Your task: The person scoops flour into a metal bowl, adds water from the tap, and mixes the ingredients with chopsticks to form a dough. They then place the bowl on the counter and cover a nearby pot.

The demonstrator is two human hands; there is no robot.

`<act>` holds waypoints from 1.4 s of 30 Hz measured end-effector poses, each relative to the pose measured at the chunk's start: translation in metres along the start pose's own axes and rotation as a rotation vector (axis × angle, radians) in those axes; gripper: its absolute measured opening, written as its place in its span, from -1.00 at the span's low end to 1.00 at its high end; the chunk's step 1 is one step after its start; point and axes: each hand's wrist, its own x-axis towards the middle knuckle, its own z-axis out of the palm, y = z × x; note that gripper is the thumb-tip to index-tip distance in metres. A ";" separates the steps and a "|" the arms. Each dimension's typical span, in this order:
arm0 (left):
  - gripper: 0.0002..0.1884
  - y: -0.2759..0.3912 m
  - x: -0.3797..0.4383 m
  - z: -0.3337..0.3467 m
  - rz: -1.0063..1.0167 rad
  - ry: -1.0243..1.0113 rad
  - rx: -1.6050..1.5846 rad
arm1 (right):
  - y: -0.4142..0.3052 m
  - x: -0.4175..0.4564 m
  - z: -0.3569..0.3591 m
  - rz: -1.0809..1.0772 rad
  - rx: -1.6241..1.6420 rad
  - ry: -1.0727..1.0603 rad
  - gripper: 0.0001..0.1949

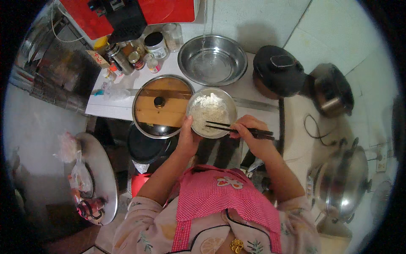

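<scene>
My left hand (pixel 189 137) grips the near left rim of a metal bowl (pixel 233 103), with the thumb over its edge. Inside lies white to beige powder (pixel 210 106) that looks like flour, brighter and heaped at the far side. A pair of black chopsticks (pixel 260 131) is held in my right hand (pixel 251 133). Their tips reach into the powder near the bowl's middle. Touching or just left of the bowl is a round glass lid (pixel 146 98) with a metal rim and black knob. Through its glass a wooden surface shows.
Beyond the bowl stands a wide steel basin (pixel 185 68). Jars and bottles (pixel 136 60) crowd the back left of the white counter (pixel 106 106). Dark pots (pixel 277 74) stand at the right, a cable (pixel 312 133) and a large lidded steel pan (pixel 342 181) nearer. A round table (pixel 106 177) is at the left.
</scene>
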 end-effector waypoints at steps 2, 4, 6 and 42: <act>-0.42 0.007 0.002 0.002 0.005 -0.010 -0.014 | -0.007 0.008 -0.008 -0.060 -0.247 -0.061 -0.89; -0.40 0.015 0.003 -0.001 0.042 0.007 0.028 | -0.014 0.013 -0.019 -0.030 -0.415 -0.090 -0.90; -0.39 0.018 0.008 -0.007 0.042 0.002 0.036 | -0.013 0.020 -0.013 -0.072 -0.387 0.017 -0.94; -0.41 0.092 0.101 -0.005 0.166 -0.040 -0.085 | -0.012 0.161 0.008 -0.374 -0.548 -0.201 -0.89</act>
